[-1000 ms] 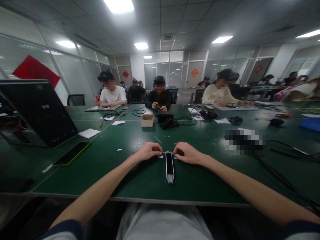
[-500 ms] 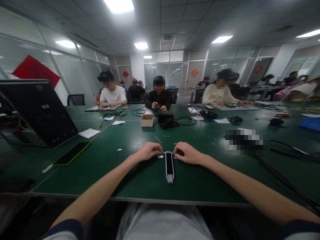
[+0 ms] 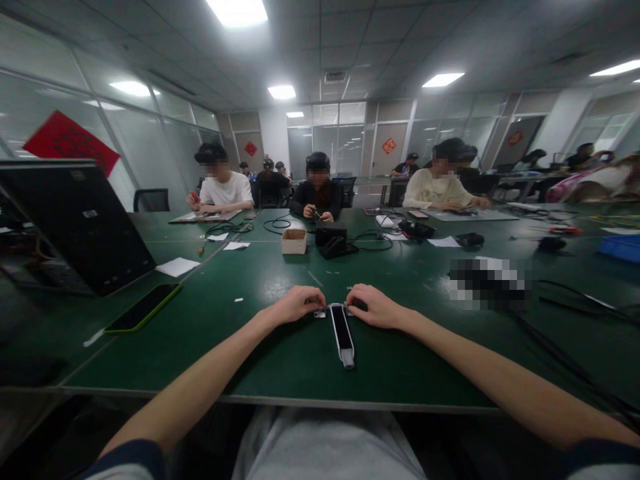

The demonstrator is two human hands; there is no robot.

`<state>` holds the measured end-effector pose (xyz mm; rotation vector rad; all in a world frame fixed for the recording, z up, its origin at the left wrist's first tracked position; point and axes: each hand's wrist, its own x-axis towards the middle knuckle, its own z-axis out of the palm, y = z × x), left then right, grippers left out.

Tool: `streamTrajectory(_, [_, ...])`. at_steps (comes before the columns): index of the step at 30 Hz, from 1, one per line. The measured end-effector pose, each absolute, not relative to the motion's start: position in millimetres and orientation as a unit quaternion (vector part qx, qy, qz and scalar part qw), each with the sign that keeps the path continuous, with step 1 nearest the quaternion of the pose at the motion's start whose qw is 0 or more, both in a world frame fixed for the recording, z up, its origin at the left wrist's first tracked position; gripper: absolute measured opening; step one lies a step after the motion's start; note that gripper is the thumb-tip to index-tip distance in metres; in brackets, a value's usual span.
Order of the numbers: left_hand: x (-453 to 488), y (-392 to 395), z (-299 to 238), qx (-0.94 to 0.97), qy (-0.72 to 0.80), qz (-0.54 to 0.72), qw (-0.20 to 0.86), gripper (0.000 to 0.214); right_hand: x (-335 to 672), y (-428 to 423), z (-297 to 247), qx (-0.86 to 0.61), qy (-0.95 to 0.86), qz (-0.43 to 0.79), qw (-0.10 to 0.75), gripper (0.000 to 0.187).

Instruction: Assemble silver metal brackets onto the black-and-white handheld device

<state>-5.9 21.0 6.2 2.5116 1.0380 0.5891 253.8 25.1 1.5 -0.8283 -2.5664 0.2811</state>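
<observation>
Table (image 3: 250, 360): broad dark green work surface that fills the lower view and runs far back and to both sides.
Laptop (image 3: 85, 227): black, open, its lid's back turned to the camera, standing at the far left of the table.
Co-workers: three people sit along the far edge, each with hands busy at their own spot, well apart from the wearer.
Cable (image 3: 575, 300): dark lead trailing across the right side of the table.
Phone (image 3: 143, 307): dark screen in a green case, lying flat just in front of the laptop.
Cardboard box (image 3: 294, 241): small, open-topped, at mid-table, beside a black device (image 3: 334, 240).
Narrow strip device (image 3: 342, 330): black face with a pale rim, lying flat near the table's front edge, straight ahead of the wearer, near end angled slightly right, far end between both hands.
Left hand (image 3: 295, 303): fingers curled in, tips pinching a pale tab at the strip's far left corner.
Right hand (image 3: 376, 305): fingers curled in, tips pressed at the strip's far right corner; whether they grip anything cannot be told.
Pale tab (image 3: 320, 312): tiny, touching the strip's far end.
</observation>
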Motion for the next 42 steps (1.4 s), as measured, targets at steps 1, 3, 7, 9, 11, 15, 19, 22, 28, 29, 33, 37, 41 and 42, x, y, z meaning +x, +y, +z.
streamTrajectory(1, [-6.2, 21.0, 6.7, 0.890, 0.366, 0.207, 0.179, 0.010, 253.8, 25.1, 1.7, -0.299, -0.924, 0.104, 0.212, 0.006])
streamTrajectory(3, [-6.8, 21.1, 7.4, 0.893, 0.362, 0.201, 0.176, 0.011, 254.2, 25.5, 1.5, -0.301, -0.924, 0.107, 0.211, 0.007])
streamTrajectory(7, [-8.6, 22.5, 6.2, 0.900, 0.351, 0.196, 0.168, 0.011, 254.7, 26.5, -0.1, -0.297, -0.925, 0.104, 0.214, 0.007])
streamTrajectory(9, [-9.3, 22.9, 5.2, 0.904, 0.344, 0.198, 0.159, 0.010, 254.6, 26.7, -0.8, -0.296, -0.925, 0.103, 0.213, 0.007])
streamTrajectory(11, [-9.7, 22.6, 5.0, 0.907, 0.338, 0.202, 0.149, 0.008, 254.6, 26.9, -1.3, -0.298, -0.925, 0.102, 0.212, 0.007])
streamTrajectory(15, [-9.2, 21.4, 6.9, 0.913, 0.330, 0.201, 0.133, 0.007, 254.8, 27.5, -1.7, -0.304, -0.923, 0.115, 0.207, 0.008])
streamTrajectory(19, [-10.2, 21.8, 8.0, 0.926, 0.310, 0.188, 0.104, 0.010, 254.7, 28.1, -1.6, -0.310, -0.921, 0.120, 0.204, 0.009])
streamTrajectory(22, [-12.3, 22.3, 7.2, 0.941, 0.284, 0.181, 0.046, 0.014, 253.7, 27.5, -1.3, -0.313, -0.919, 0.124, 0.206, 0.009])
streamTrajectory(28, [-14.4, 21.9, 9.6, 0.958, 0.236, 0.158, -0.043, 0.025, 249.7, 25.6, -1.1, -0.320, -0.908, 0.144, 0.229, 0.005])
streamTrajectory(29, [-14.5, 22.1, 10.9, 0.961, 0.227, 0.152, -0.051, 0.026, 249.2, 25.6, -1.2, -0.320, -0.907, 0.145, 0.233, 0.005])
streamTrajectory(33, [-15.4, 23.9, 15.6, 0.971, 0.190, 0.131, -0.062, 0.026, 249.3, 27.2, -2.7, -0.312, -0.907, 0.147, 0.242, 0.005])
streamTrajectory(37, [-15.9, 24.4, 17.7, 0.972, 0.179, 0.124, -0.088, 0.024, 250.1, 29.8, -4.7, -0.306, -0.908, 0.152, 0.243, 0.005])
streamTrajectory(41, [-15.4, 22.9, 19.2, 0.970, 0.185, 0.117, -0.107, 0.024, 249.5, 30.1, -4.6, -0.307, -0.909, 0.147, 0.241, 0.005])
streamTrajectory(42, [-15.2, 22.5, 19.7, 0.969, 0.188, 0.116, -0.108, 0.024, 249.4, 29.8, -4.4, -0.309, -0.909, 0.146, 0.239, 0.005])
